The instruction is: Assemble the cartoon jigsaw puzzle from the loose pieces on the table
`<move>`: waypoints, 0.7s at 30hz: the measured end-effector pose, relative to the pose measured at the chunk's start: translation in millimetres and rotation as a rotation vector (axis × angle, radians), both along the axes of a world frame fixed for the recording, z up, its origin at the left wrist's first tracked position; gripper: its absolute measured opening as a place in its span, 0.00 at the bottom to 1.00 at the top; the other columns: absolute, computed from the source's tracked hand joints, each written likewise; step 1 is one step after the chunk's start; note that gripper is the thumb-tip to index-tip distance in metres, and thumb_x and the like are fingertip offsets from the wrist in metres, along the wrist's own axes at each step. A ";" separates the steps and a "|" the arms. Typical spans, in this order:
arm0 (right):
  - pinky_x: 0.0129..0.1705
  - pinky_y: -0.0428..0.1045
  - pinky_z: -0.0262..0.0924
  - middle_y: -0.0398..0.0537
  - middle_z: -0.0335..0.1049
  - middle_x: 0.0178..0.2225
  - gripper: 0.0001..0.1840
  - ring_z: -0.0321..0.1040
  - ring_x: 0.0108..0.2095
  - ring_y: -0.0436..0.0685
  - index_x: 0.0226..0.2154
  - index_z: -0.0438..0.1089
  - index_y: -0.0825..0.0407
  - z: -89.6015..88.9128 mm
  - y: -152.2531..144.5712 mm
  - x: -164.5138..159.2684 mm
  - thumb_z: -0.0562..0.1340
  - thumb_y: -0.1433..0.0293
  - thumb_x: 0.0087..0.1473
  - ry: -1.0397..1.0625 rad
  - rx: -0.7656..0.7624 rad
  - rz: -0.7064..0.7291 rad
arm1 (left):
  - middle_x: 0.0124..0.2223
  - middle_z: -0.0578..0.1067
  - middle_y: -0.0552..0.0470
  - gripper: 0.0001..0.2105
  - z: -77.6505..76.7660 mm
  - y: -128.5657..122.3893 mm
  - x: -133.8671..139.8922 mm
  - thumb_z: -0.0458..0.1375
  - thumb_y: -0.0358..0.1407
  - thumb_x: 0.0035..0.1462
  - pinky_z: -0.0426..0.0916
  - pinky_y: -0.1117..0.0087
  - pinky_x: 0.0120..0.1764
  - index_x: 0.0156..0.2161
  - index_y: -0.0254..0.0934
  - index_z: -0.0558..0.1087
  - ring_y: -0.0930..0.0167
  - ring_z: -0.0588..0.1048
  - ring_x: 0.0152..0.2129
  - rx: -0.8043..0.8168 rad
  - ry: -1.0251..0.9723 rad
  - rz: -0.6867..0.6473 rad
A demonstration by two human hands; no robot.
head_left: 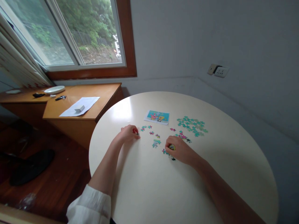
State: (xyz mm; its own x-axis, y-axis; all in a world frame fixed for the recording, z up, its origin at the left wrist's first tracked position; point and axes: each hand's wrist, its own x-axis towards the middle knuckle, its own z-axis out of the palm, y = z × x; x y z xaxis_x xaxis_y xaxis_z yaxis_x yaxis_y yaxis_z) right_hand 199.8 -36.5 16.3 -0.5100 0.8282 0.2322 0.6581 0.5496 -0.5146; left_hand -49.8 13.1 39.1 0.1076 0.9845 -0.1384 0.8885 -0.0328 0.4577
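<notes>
My left hand (129, 133) rests at the left of the loose pieces, its fingers curled in a pinch around a small jigsaw piece (138, 134) that is mostly hidden. Nearer the middle, my right hand (180, 148) is closed, with a yellow jigsaw piece (172, 147) showing between thumb and fingers. Just below it lie a few joined or touching pieces (164, 151), partly covered by the hand. Between the hands are a teal pair of pieces (156, 143) and several single pieces (151, 133). Pink and dark pieces (183, 136) lie right behind my right hand.
A picture card (157, 117) with cartoon figures lies beyond the pieces on the round white table (140, 186). Many green pieces (191, 125) are spread at the right. At the left, a wooden desk (107, 96) holds a paper sheet (90, 102), a small box (79, 108) and a plate (54, 89).
</notes>
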 end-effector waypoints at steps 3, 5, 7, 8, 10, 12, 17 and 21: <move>0.33 0.47 0.53 0.44 0.64 0.23 0.07 0.60 0.27 0.51 0.18 0.62 0.53 2.0 -1.2 -0.6 0.54 0.76 0.44 0.012 0.013 -0.003 | 0.28 0.74 0.53 0.07 1.6 -0.3 0.7 0.62 0.36 0.37 0.59 0.68 0.35 0.26 0.37 0.72 0.67 0.70 0.28 -0.002 0.007 0.003; 0.32 0.46 0.53 0.44 0.64 0.23 0.08 0.60 0.26 0.50 0.18 0.61 0.52 3.9 -1.3 -0.4 0.54 0.76 0.45 0.046 0.046 -0.019 | 0.27 0.73 0.53 0.07 2.3 -0.6 1.4 0.62 0.35 0.36 0.59 0.69 0.33 0.25 0.37 0.71 0.68 0.70 0.27 0.002 -0.006 0.000; 0.32 0.47 0.53 0.44 0.64 0.22 0.08 0.61 0.26 0.51 0.18 0.61 0.52 4.6 0.5 1.7 0.53 0.75 0.45 0.084 0.119 -0.081 | 0.27 0.73 0.53 0.07 2.2 -0.8 2.1 0.62 0.34 0.36 0.59 0.70 0.31 0.26 0.37 0.71 0.69 0.69 0.26 0.011 -0.030 -0.017; 0.32 0.47 0.53 0.44 0.64 0.22 0.08 0.61 0.27 0.51 0.18 0.60 0.52 4.3 2.4 3.7 0.54 0.74 0.45 0.096 0.164 -0.135 | 0.27 0.73 0.53 0.07 1.9 -0.7 2.4 0.61 0.34 0.36 0.60 0.71 0.30 0.26 0.37 0.70 0.70 0.69 0.26 0.018 -0.038 -0.026; 0.33 0.48 0.54 0.45 0.64 0.23 0.07 0.62 0.28 0.53 0.19 0.61 0.52 2.2 7.5 9.4 0.54 0.74 0.45 0.104 0.242 -0.276 | 0.28 0.73 0.53 0.07 0.7 -0.4 3.1 0.61 0.34 0.37 0.60 0.72 0.29 0.27 0.38 0.70 0.70 0.69 0.26 0.029 -0.040 -0.030; 0.34 0.48 0.55 0.47 0.65 0.24 0.07 0.63 0.29 0.54 0.20 0.63 0.52 -1.0 13.3 16.4 0.53 0.73 0.47 0.106 0.285 -0.400 | 0.28 0.73 0.53 0.07 -1.3 0.5 3.6 0.60 0.34 0.38 0.60 0.72 0.29 0.28 0.38 0.69 0.71 0.69 0.26 0.039 -0.035 -0.016; 0.38 0.51 0.57 0.50 0.69 0.30 0.10 0.64 0.31 0.55 0.27 0.68 0.53 -6.5 21.2 30.6 0.52 0.74 0.48 0.094 0.305 -0.559 | 0.27 0.72 0.54 0.07 -9.0 4.0 3.8 0.59 0.34 0.40 0.60 0.73 0.29 0.29 0.37 0.69 0.72 0.69 0.24 0.083 -0.100 0.010; 0.40 0.51 0.57 0.51 0.70 0.33 0.14 0.65 0.34 0.56 0.30 0.70 0.53 -7.7 23.9 42.5 0.50 0.77 0.47 0.039 0.318 -0.618 | 0.25 0.72 0.54 0.06 -16.1 6.8 2.4 0.59 0.34 0.40 0.61 0.73 0.28 0.28 0.37 0.70 0.73 0.68 0.22 0.107 -0.219 0.025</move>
State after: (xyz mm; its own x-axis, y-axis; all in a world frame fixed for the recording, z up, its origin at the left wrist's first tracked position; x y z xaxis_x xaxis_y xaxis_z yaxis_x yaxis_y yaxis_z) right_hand 242.3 -12.6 8.6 0.0469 0.8530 0.5198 0.8833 0.2076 -0.4204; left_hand -47.4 19.8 22.9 0.0990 0.9950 -0.0091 0.7697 -0.0708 0.6345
